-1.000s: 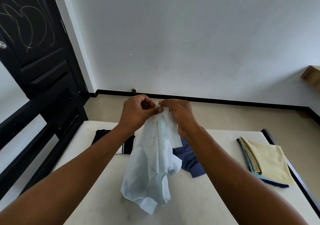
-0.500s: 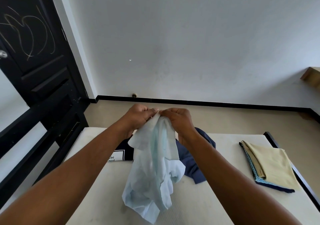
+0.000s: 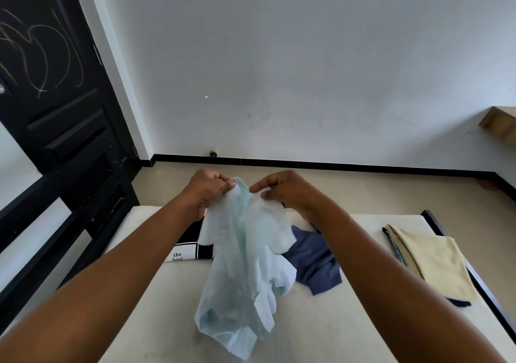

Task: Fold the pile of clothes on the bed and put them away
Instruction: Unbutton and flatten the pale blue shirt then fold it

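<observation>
Item: pale blue garment, held up in front of you over the mattress, hanging crumpled; whether its lower end touches the mattress cannot be told.
- Your left hand: fingers curled, pinching the garment's top edge at its left.
- Your right hand: thumb and forefinger clamped on the top edge at its right, just beside the other hand.
- Behind the garment, left: dark printed shirt, partly hidden by it and your left forearm.
- Behind the garment, right: navy garment, unfolded, partly covered by your right forearm.
- Well to the garment's right: folded stack, pale yellow on top, by the black bed frame.
- Far left of the garment: black door.
</observation>
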Demonstrator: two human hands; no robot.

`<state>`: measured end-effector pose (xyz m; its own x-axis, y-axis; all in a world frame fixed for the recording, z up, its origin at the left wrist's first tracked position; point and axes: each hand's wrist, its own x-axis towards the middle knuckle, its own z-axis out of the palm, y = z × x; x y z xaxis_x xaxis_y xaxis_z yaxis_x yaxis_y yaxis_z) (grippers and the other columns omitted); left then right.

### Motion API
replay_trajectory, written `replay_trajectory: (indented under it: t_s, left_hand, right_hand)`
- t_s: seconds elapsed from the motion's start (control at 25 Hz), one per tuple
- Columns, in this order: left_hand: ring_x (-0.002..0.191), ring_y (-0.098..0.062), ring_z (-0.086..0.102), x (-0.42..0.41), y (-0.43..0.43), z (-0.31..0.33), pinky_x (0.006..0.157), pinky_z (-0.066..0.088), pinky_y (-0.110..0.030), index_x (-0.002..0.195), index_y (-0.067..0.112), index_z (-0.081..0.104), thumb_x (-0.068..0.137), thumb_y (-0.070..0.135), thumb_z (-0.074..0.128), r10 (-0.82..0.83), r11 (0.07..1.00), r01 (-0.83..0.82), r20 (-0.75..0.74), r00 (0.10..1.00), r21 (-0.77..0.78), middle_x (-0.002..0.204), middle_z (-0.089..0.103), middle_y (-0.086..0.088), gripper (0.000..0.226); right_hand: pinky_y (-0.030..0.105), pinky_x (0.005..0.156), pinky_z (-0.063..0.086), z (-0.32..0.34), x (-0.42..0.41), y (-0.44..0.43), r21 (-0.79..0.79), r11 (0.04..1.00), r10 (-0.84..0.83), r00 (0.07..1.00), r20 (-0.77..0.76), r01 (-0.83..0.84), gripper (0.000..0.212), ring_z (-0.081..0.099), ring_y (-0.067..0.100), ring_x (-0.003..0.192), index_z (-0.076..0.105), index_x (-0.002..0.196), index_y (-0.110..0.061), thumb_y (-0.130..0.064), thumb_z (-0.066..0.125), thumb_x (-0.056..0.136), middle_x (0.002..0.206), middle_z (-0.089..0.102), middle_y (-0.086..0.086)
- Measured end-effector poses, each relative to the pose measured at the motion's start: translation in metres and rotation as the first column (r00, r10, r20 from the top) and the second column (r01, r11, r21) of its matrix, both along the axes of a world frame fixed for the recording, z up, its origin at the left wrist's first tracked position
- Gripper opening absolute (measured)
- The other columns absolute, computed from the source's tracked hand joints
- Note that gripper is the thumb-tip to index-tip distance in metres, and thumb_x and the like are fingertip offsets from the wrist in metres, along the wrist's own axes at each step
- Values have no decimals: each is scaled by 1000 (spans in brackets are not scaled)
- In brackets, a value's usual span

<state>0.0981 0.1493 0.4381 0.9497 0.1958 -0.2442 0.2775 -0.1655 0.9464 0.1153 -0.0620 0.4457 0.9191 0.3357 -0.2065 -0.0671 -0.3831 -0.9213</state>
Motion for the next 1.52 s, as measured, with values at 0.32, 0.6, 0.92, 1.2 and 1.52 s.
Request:
replay_trajectory:
  t_s: [0.32,0.6,0.92,1.2,1.52]
  left_hand:
    - [72,-26,65,-13,35,-15,68,60,-35,103,-8,71,77,17,88,-61,995,47,-158,986,-91,89,71,-20,40]
    - [68,-25,64,-26,32,-23,72,55,-35,82,3,73,77,11,87,-66,994,53,-136,988,-97,87,71,-19,17]
    - [63,-23,67,-46,12,-22,58,58,-29,92,-4,73,73,10,90,-139,987,136,-35,990,-83,79,73,-16,29]
    - [69,-20,70,-49,-4,-19,59,56,-25,96,-5,76,78,8,86,-163,981,164,17,987,-101,86,76,-18,24]
    - [70,-20,66,-46,-2,-18,63,56,-26,92,-2,77,80,11,84,-187,982,187,17,982,1,84,74,-17,19]
  right_hand:
    - [29,62,62,-17,-5,-18,-314,940,66,976,-205,-130,32,73,21,66,77,102,1,2,91,73,79,75,11]
    - [24,84,60,-39,-17,-21,-10,1000,1,920,-392,-5,28,70,16,88,79,96,-9,-2,92,72,95,76,7]
    - [34,76,62,-44,-49,12,474,801,-186,905,-383,365,39,71,24,78,62,107,-7,7,84,78,94,70,19]
    - [28,71,62,-47,-62,16,528,790,-269,950,-157,311,28,73,19,75,68,107,2,9,80,82,89,70,17]
    - [46,87,62,-48,-61,18,356,891,-316,948,44,281,28,72,23,80,72,95,-12,0,89,76,91,76,12]
